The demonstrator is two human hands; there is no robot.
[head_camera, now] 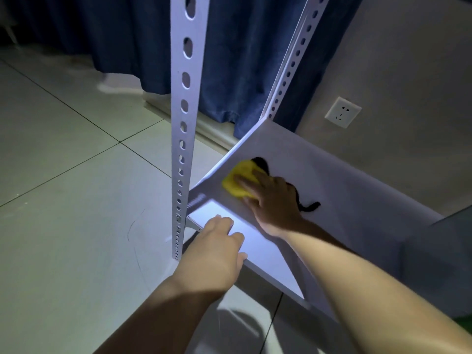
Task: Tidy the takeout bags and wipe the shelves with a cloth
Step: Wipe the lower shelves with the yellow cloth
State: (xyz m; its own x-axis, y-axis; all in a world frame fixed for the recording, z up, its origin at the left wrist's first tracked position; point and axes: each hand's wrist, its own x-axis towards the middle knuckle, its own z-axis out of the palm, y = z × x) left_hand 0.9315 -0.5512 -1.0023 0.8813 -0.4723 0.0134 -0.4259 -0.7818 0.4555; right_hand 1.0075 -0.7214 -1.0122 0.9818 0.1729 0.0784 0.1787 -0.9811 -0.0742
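A white metal shelf board (332, 180) runs from the middle of the view toward the lower right. My right hand (270, 200) presses a crumpled yellow cloth (238, 178) flat onto the board near its left edge, fingers spread over the cloth. My left hand (219, 249) rests on the board's front edge, fingers curled over the rim beside the near upright. No takeout bags are in view.
A perforated white upright (185, 103) stands at the shelf's front corner, a second upright (296, 60) at the back. Blue curtain (127, 34) hangs behind. A wall socket (342, 112) sits on the grey wall. Tiled floor (76, 187) lies left of the shelf.
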